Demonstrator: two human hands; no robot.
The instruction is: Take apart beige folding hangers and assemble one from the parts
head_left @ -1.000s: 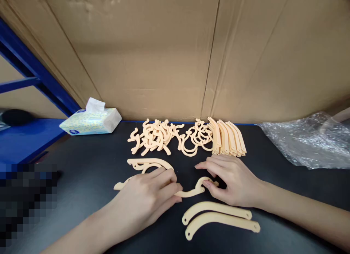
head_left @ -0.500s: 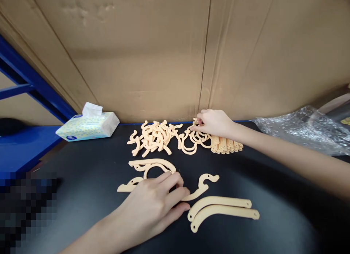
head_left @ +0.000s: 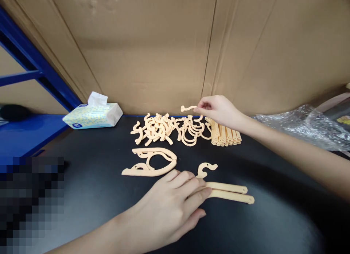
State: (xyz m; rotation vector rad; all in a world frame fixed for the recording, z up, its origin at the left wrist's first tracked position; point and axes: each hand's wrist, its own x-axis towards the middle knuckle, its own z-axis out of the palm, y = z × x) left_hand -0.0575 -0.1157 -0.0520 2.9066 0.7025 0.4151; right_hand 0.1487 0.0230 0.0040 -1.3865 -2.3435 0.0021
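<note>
In the head view, my right hand (head_left: 216,110) is raised over the back of the table. Its thumb and fingers pinch a thin, curved cream plastic piece (head_left: 188,108), whose knobbed end sticks out to the left. My left hand (head_left: 175,203) rests lower down, palm down with thumb and fingers apart. Its fingertips lie over the left ends of two long curved cream strips (head_left: 232,194), hiding those ends. A cream hook piece (head_left: 205,169) shows just beyond these fingers. To their left lies a folded clothes hanger (head_left: 164,170) made of similar cream parts.
Along the back are a heap of hook pieces (head_left: 157,130), loose curved pieces (head_left: 188,141) and a stack of strips (head_left: 225,137). A tissue pack (head_left: 90,115) stands at back left, crinkled clear plastic (head_left: 290,126) at right. Cardboard (head_left: 150,57) rises behind the black table (head_left: 95,166).
My right hand has lifted from the loose curved pieces with one in its pinch. My left hand has moved right, off the hanger and onto the two strips. The view has shifted slightly.
</note>
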